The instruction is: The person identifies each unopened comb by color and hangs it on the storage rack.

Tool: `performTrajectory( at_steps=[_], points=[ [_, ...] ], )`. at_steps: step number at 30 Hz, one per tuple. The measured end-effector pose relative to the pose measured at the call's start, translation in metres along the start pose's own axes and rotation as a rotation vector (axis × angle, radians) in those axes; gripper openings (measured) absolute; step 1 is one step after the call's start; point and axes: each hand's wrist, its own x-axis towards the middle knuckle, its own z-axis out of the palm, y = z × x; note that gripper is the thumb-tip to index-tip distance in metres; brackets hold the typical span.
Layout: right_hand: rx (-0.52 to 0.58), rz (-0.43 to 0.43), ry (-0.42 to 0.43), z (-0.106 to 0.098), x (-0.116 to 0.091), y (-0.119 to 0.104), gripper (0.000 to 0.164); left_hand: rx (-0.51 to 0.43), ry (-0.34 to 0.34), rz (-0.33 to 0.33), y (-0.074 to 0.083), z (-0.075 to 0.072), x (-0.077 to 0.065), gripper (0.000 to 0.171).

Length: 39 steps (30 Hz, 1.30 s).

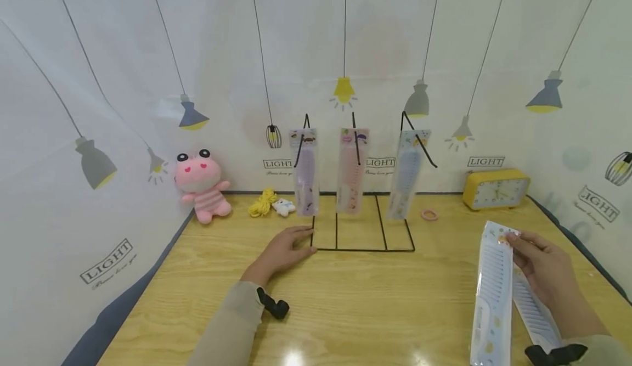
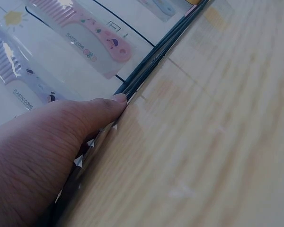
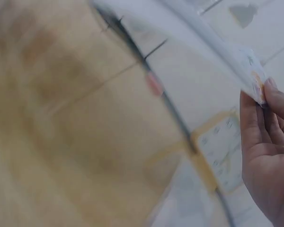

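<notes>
My left hand rests at the front left corner of a black wire rack, thumb and fingertips touching its base. From the rack's hooks hang a purple packaged comb, a pink one and a blue one. In the left wrist view the thumb lies along the base wire. My right hand pinches the top of another blue packaged comb between thumb and fingers, its sleeve hanging down. Behind it, partly covered, lies a further packaged comb.
A pink plush toy sits at the back left, with yellow cord and a small white star-shaped thing beside it. Right of the rack are a pink ring and a yellow clock. A printed cloth backdrop borders the table.
</notes>
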Motion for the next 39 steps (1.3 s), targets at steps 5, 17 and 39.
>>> performTrajectory(
  at_steps=[5,17,39],
  points=[
    [0.134,-0.060,-0.040,0.037,0.001,-0.029,0.023,0.006,-0.008,-0.010,0.001,0.001,0.001,0.064],
    [-0.208,-0.292,0.079,0.157,0.011,-0.079,0.015,0.019,-0.002,-0.008,-0.003,-0.002,0.001,0.063],
    [-0.294,-0.291,0.045,0.198,0.035,-0.062,0.022,0.000,0.007,0.031,-0.002,0.003,0.001,0.062]
  ],
)
